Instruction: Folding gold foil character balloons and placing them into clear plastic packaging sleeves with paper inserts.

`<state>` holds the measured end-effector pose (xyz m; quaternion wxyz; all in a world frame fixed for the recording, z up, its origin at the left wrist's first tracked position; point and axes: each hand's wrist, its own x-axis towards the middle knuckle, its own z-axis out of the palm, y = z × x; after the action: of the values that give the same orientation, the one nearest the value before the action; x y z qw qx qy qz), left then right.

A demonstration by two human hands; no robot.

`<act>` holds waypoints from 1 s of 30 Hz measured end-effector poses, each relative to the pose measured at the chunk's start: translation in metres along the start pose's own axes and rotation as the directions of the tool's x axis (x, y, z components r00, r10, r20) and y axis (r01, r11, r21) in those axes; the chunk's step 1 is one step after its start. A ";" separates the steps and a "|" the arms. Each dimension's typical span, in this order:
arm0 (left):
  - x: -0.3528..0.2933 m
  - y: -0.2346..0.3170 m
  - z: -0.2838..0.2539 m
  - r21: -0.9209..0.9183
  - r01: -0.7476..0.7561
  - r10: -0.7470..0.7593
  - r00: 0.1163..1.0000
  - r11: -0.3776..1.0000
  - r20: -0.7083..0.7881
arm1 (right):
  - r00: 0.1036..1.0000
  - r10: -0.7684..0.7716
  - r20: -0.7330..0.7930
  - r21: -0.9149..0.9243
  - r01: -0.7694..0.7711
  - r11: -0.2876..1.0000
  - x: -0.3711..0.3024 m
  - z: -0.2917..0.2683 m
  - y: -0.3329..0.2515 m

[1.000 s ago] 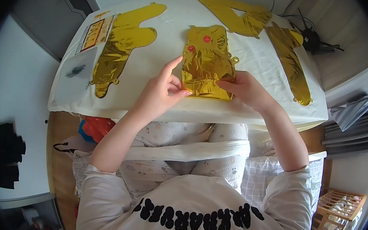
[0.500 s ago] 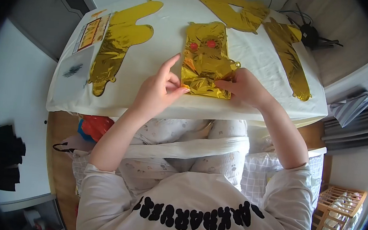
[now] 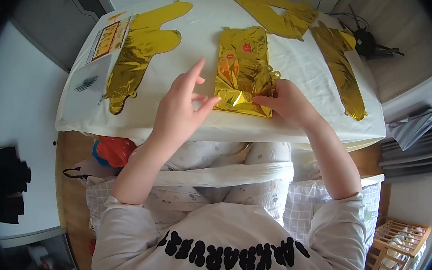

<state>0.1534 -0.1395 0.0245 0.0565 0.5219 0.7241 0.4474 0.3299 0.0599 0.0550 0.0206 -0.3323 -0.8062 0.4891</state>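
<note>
right hand (image 3: 289, 103) pinches the folded gold foil (image 3: 246, 73) at four o'clock; left hand (image 3: 180, 103), fingers spread, is at its eight o'clock.

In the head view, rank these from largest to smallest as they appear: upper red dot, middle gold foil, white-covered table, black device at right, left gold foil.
1. White-covered table
2. Middle gold foil and left gold foil: too alike to rank
3. Black device
4. Upper red dot

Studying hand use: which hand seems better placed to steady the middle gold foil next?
Probably the right hand: its thumb lies on the gold foil. The left hand is spread open, its thumb tip at the foil's left edge.
</note>
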 end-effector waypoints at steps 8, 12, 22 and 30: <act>-0.030 0.006 0.040 0.383 -0.623 0.503 0.780 0.682 0.373 | 0.999 -0.050 -0.003 0.041 0.050 0.998 0.006 -0.001 0.009; -0.030 0.005 0.046 0.413 -0.571 0.434 0.816 0.710 0.381 | 0.997 -0.080 -0.016 0.066 0.081 0.995 0.000 0.000 0.011; -0.030 0.004 0.049 0.442 -0.567 0.436 0.821 0.695 0.368 | 0.714 -0.657 -0.241 -0.634 0.397 0.664 -0.060 0.019 0.064; -0.030 0.005 0.049 0.448 -0.558 0.414 0.826 0.699 0.383 | 0.859 -0.217 -0.464 -0.292 0.082 0.953 -0.058 0.035 0.039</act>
<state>0.1970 -0.1345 -0.0124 -0.1225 0.7421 0.6412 0.1522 0.3829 0.0126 0.0224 0.2186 -0.3810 -0.8553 0.2746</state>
